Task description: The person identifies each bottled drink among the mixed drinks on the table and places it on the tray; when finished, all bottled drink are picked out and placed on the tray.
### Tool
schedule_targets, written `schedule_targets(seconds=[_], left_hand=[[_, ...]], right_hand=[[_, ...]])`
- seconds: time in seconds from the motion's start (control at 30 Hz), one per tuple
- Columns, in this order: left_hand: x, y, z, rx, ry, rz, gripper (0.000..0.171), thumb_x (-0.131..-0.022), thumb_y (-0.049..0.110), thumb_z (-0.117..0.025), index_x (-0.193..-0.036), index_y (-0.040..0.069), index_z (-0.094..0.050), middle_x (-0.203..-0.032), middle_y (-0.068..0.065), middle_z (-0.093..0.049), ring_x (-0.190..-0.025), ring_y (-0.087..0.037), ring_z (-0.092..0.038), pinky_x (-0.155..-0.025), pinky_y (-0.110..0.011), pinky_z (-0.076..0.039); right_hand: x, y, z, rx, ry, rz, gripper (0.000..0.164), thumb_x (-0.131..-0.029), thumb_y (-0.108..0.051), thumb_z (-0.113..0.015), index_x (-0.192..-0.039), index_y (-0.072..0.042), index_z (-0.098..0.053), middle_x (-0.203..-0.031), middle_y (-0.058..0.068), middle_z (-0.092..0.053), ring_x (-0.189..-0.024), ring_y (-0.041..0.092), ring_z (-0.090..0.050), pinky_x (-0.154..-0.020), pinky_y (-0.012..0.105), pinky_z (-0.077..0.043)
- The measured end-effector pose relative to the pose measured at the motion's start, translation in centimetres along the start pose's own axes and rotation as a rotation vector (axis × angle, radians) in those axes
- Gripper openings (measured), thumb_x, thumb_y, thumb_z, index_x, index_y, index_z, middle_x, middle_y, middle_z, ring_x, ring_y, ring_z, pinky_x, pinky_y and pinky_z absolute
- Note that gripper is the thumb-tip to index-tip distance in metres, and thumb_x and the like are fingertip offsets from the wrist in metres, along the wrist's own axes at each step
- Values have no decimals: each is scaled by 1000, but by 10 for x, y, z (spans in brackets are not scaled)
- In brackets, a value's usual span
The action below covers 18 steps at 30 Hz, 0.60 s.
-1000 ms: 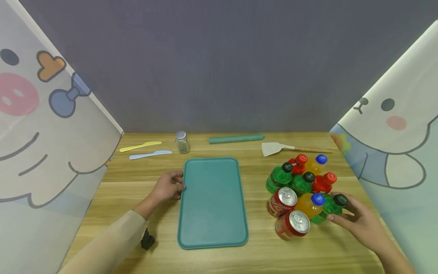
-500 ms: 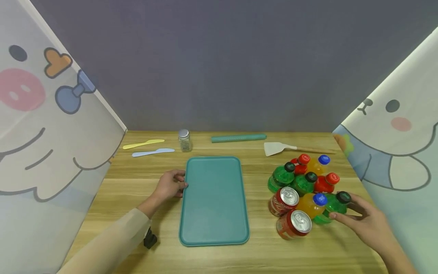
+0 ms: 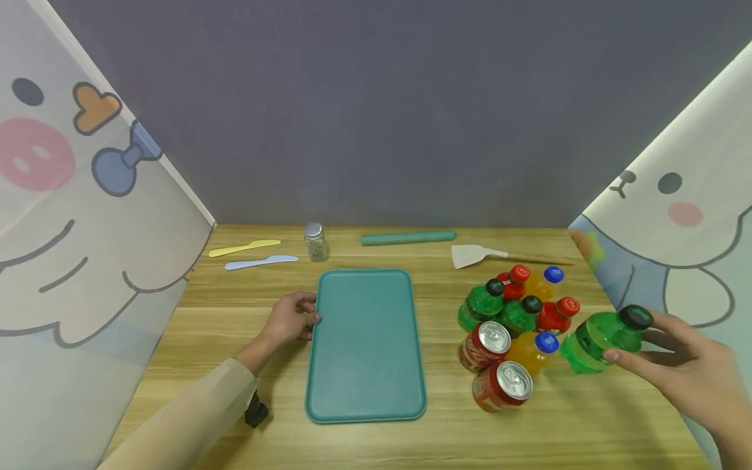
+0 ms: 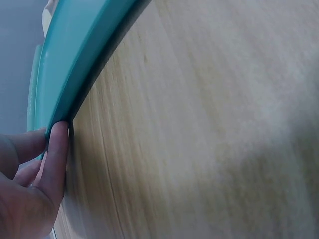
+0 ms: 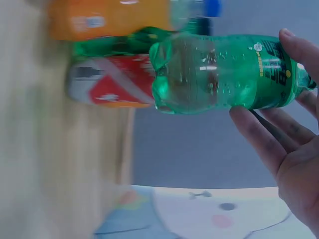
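One green plastic bottle (image 3: 605, 336), its lobed base (image 5: 162, 79) and lettered label (image 5: 273, 69) plain only in the right wrist view, sits in the grip of the right hand (image 3: 696, 369), raised above the wood-grained table (image 3: 364, 450) near a blue-capped bottle of orange liquid (image 3: 525, 354). The left hand (image 3: 289, 318) pinches a smooth, round-cornered teal tray (image 3: 365, 352) by its edge. Farther back, a silvery-lidded glass jar (image 3: 316, 245) holds bits too small to name.

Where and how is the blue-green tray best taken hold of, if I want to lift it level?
I would hold the tray by its raised rim, near the middle of both long edges, coming from left and right. Its shape is flat and broad, and bare tabletop shows on both sides; the left hand already pinches the left edge.
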<state>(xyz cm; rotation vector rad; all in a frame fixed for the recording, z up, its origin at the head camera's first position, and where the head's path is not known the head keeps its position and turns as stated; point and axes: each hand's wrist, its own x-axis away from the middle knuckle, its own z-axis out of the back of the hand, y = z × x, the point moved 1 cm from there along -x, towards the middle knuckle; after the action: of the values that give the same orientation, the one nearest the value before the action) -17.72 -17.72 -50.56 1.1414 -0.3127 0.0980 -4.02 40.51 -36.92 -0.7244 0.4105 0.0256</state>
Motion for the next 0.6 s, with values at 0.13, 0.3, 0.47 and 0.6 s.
schedule_targets(seconds=[0.13, 0.3, 0.47, 0.6], left_hand=[[0, 0, 0, 2, -2, 0, 51, -92, -7, -69, -141, -5, -54, -106, -16, -58, -69, -17, -66, -61, -37, -66], [0, 1, 0, 7, -8, 6, 52, -92, -8, -69, -142, -5, -53, -105, -16, -58, -71, -17, -66, -61, -38, -66], [1, 2, 0, 4, -9, 6, 52, -92, -8, -69, -142, -5, -53, -105, -15, -58, -71, -17, -66, -61, -37, -66], [1, 3, 1, 2, -12, 5, 52, -92, -8, -69, -142, -6, -52, -106, -16, -58, -73, -18, -66, -61, -37, -66]], right_hand=[[-12, -15, 15, -27, 26, 89, 75, -56, 24, -86, -126, 6, -66, -110, -29, -63, -93, -23, -57, -59, 2, -51], [-31, -36, 33, -74, -23, 183, 79, -52, 32, -80, -126, 12, -63, -111, -24, -66, -95, -18, -62, -62, 3, -53], [-54, -61, 38, -137, -78, 247, 81, -53, 32, -80, -129, 12, -61, -113, -17, -71, -96, -10, -67, -68, 5, -54], [-70, -94, 29, -148, -124, 263, 76, -59, 29, -81, -130, 6, -63, -109, -10, -73, -86, -4, -71, -69, 7, -56]])
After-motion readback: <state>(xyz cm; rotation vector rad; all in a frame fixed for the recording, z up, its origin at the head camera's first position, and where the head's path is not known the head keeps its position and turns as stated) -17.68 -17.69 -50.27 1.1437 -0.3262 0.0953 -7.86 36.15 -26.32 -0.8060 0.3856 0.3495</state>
